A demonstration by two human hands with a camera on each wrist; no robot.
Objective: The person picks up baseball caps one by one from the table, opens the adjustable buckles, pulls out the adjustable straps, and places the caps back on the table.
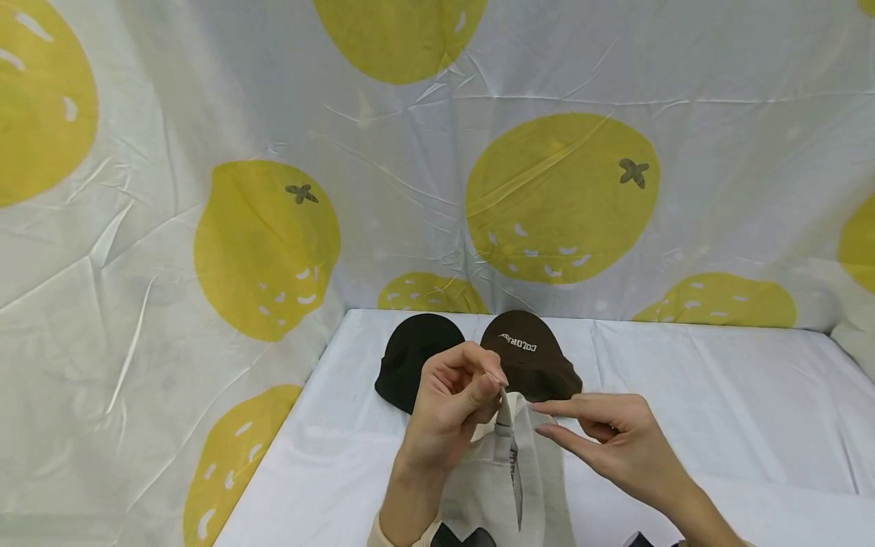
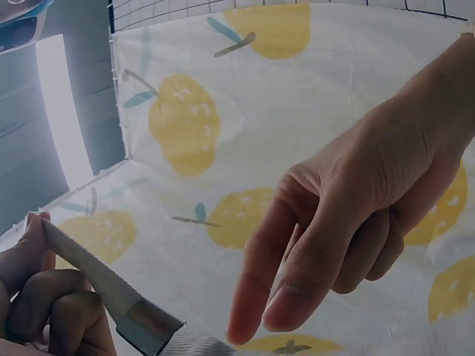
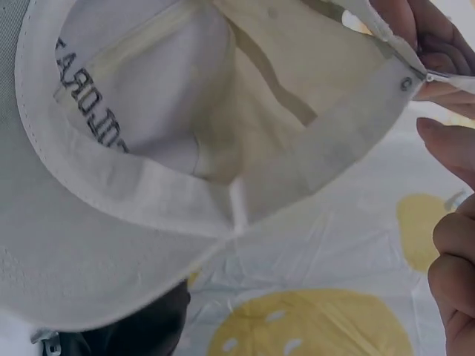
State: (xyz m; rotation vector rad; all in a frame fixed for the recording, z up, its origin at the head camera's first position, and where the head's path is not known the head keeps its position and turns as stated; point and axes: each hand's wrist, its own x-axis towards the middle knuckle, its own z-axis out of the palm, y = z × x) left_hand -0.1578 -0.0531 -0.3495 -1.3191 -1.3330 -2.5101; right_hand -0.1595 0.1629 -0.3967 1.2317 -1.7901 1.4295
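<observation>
A cream cap (image 1: 495, 486) with dark lettering is held up at the front of the table; its inside faces the right wrist view. My left hand (image 1: 454, 406) pinches the end of the cap's strap (image 2: 96, 267) between thumb and fingertips. A metal buckle (image 2: 148, 326) sits lower on that strap. Beside the cap's back opening is my right hand (image 1: 615, 441), index finger and thumb extended and apart, the other fingers bent. Its fingertips are close to the cap's edge; whether they touch it, I cannot tell.
Behind the hands, a black cap (image 1: 410, 357) and a brown cap (image 1: 522, 349) with white lettering stand side by side on the white-covered table (image 1: 718, 395). A lemon-print curtain (image 1: 403, 152) hangs behind and along the left.
</observation>
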